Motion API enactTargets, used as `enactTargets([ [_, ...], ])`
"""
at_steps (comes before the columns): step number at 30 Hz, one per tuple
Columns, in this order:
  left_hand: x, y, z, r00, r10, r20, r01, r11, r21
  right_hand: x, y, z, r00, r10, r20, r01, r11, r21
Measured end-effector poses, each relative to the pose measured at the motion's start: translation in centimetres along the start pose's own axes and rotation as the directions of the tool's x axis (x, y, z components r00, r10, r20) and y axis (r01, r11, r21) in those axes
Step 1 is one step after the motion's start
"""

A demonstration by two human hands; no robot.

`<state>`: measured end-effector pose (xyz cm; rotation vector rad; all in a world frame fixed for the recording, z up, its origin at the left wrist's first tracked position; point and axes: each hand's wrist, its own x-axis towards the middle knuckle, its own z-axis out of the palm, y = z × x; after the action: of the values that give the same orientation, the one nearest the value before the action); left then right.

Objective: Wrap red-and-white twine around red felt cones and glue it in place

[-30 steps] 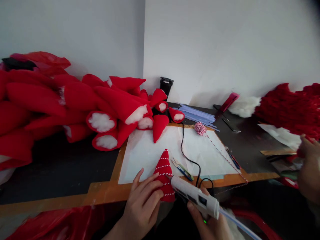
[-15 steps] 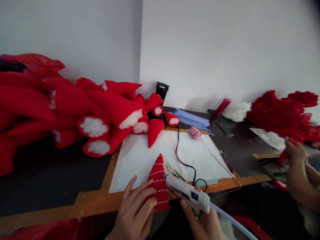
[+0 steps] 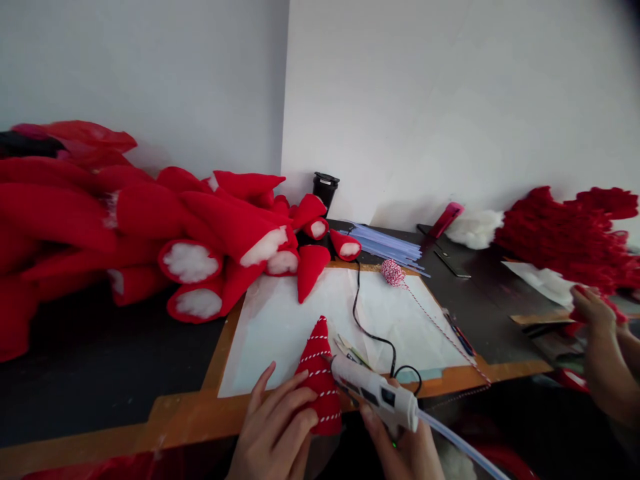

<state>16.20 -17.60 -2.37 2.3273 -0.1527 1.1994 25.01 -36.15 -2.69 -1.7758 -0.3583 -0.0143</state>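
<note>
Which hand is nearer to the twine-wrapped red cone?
Left. The left hand touches the red cone at its lower left; the right hand is to its right, gripping the glue gun.

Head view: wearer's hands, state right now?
Left hand: holding the red cone.
Right hand: closed around the glue gun.

The head camera looks down across the table (image 3: 115, 367).

The fabric cone (image 3: 326, 395) is red, banded in dashed white; the glue gun (image 3: 359, 375) is white with dark panels (image 3: 388, 397). The twine ball (image 3: 393, 273) is flecked red and white. Stuffed cones (image 3: 227, 217) are plain red, their filling (image 3: 190, 262) white; the counter (image 3: 100, 387) is black.
</note>
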Motion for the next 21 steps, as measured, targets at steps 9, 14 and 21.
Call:
enactTargets([
  [9,0.4,0.4,0.0,0.999,-0.051,-0.011,0.050,0.998,-0.034,1.6,-1.7,-1.1,0.972,-0.105,0.209,0.121,0.990,-0.069],
  [14,0.4,0.4,0.0,1.000,-0.025,0.011,0.026,0.999,-0.024,2.5,-2.7,-0.2,0.971,-0.188,0.145,0.203,0.974,-0.096],
  [21,0.3,0.7,0.3,0.997,-0.074,-0.038,0.072,0.996,-0.049,3.2,-3.0,0.7,0.961,-0.196,0.197,0.237,0.947,-0.216],
])
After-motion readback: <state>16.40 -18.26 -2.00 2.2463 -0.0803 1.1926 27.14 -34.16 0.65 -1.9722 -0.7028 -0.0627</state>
